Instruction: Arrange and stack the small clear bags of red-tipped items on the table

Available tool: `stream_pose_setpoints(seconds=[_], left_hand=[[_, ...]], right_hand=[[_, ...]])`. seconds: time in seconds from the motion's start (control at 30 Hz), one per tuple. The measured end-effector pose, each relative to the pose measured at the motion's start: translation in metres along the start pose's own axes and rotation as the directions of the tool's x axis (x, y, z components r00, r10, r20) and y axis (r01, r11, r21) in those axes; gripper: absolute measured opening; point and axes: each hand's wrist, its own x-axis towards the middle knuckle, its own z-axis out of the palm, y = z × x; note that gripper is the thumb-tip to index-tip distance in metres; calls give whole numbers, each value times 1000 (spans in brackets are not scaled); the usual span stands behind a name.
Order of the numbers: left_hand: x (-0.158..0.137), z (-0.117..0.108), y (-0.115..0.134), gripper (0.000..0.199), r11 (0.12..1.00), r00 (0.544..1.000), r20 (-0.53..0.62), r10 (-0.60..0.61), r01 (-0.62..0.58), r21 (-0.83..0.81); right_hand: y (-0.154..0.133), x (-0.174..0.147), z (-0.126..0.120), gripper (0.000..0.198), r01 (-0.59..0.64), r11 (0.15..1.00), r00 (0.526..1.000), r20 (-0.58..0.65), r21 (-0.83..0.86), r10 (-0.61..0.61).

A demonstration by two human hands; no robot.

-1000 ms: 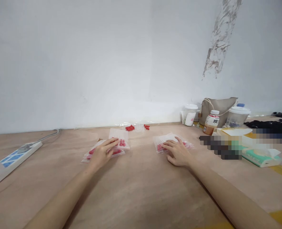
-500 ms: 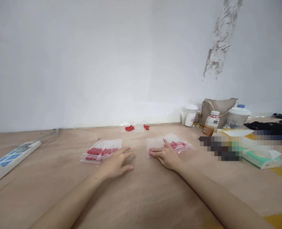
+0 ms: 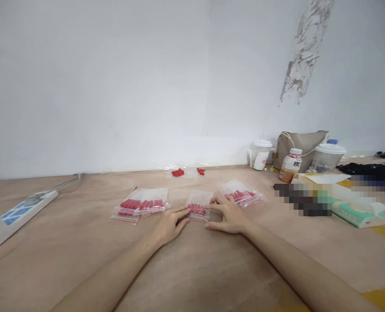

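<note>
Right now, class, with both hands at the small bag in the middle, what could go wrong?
The small bag is pinned only by fingertips of the left hand and right hand, so it might slide on the table. A sideways nudge could disturb the stacked bags or the right-hand bags.

Two hands (image 3: pixel 171 223), two lidded cups (image 3: pixel 328 157), one bottle (image 3: pixel 290 165), one power strip (image 3: pixel 20 212).

On the wooden table (image 3: pixel 192 268), the left hand (image 3: pixel 170 224) and right hand (image 3: pixel 229 215) rest flat, fingertips touching a small clear bag (image 3: pixel 197 205) of red pieces between them. A bag stack (image 3: pixel 142 204) lies left, another bag pile (image 3: pixel 242 193) right. A power strip (image 3: pixel 18 213) sits far left.
</note>
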Motion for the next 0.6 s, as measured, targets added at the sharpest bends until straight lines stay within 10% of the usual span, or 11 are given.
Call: stream_pose_setpoints(seconds=[0.23, 0.6], left_hand=[[-1, -2, 7, 22, 992, 997, -30, 74, -71, 103], [-3, 5, -1, 25, 937, 964, -126, 236, -191, 293]], right_hand=[[-6, 4, 23, 19, 116, 993, 986, -117, -25, -118], [-6, 9, 29, 16, -131, 866, 964, -140, 483, 224]])
